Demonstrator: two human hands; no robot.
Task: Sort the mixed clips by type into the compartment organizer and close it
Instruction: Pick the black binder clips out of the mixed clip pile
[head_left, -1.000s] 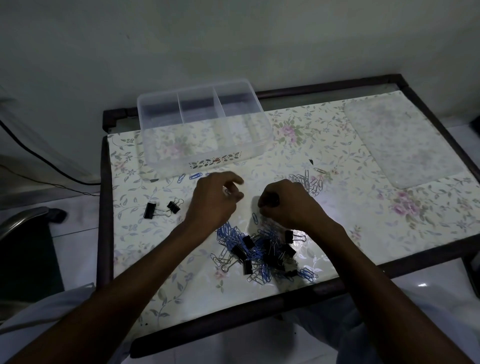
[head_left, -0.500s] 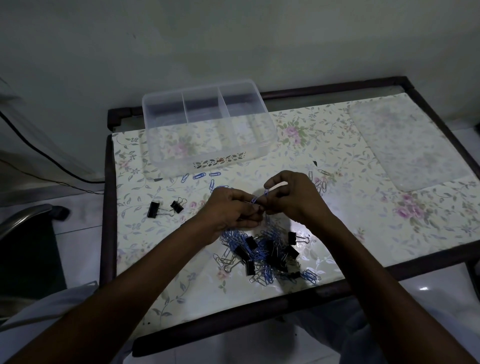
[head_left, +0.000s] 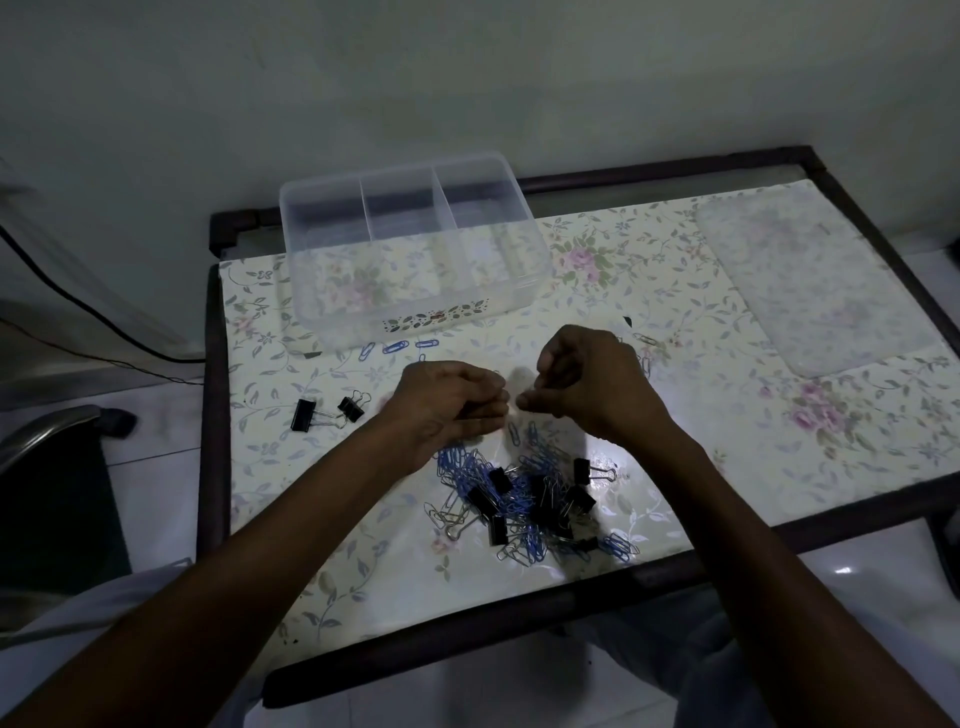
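Note:
The clear three-compartment organizer (head_left: 431, 319) stands open and empty at the back left of the floral table (head_left: 779, 467). Its frosted lid (head_left: 815, 280) lies flat at the back right. A mixed pile of blue and silver paper clips and black binder clips (head_left: 524, 499) lies near the front edge. Just behind the pile, my left hand (head_left: 447, 402) and my right hand (head_left: 587, 384) hover close together with fingers curled. Each pinches a small paper clip at its fingertips; the clips are barely visible. One blue clip (head_left: 514, 431) lies on the table under the gap between them.
Two black binder clips (head_left: 304, 414) (head_left: 352, 408) lie apart at the left. A few blue paper clips (head_left: 397, 347) lie in front of the organizer, and silver ones (head_left: 647, 340) lie behind my right hand. A chair arm (head_left: 47, 436) and a cable (head_left: 104, 322) are left of the table.
My hands came together over the pile with a blue paper clip pinched between them, then drew slightly apart. The pile and the organizer have not moved.

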